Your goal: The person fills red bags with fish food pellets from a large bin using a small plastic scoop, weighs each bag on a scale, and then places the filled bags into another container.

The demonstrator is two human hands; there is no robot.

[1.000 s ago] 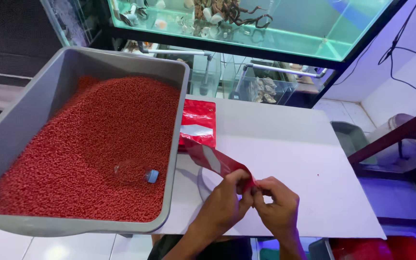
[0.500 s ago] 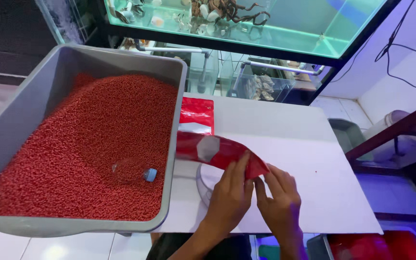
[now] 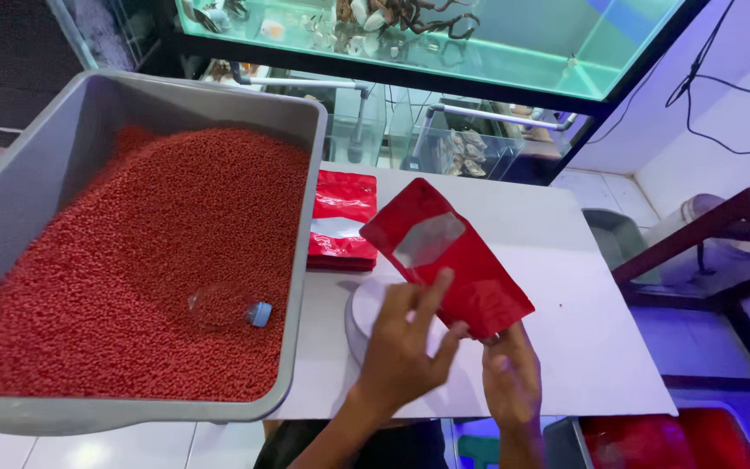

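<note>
I hold a red pouch [image 3: 447, 260] with a clear window up in front of me, tilted, its top corner pointing away and to the left, lifted off the counter [image 3: 566, 287]. Half a second ago it lay lower and flatter, stretched sideways between my hands; now it stands steeper and its window faces me. My left hand [image 3: 405, 343] grips the pouch along its lower left edge, fingers spread up across the front. My right hand [image 3: 509, 378] pinches the bottom corner from below, thumb and fingers closed on it. Both hands have come a little nearer to me than before.

Under my left hand, partly hidden, sits a round white thing [image 3: 366, 313] on the counter; I cannot tell what it is. Just beyond it, flat on the counter, lies a stack of the same red pouches [image 3: 340, 221], unmoved, touching the side of the grey tub [image 3: 301, 217]. The tub stands to my left, overhanging the counter's edge, and is filled with small red pellets [image 3: 132, 260]. A clear scoop with a blue end [image 3: 232, 308] lies half sunk in the pellets near the tub's right wall, where it was before.

Behind the counter runs a glass tank [image 3: 479, 52] with greenish water.
</note>
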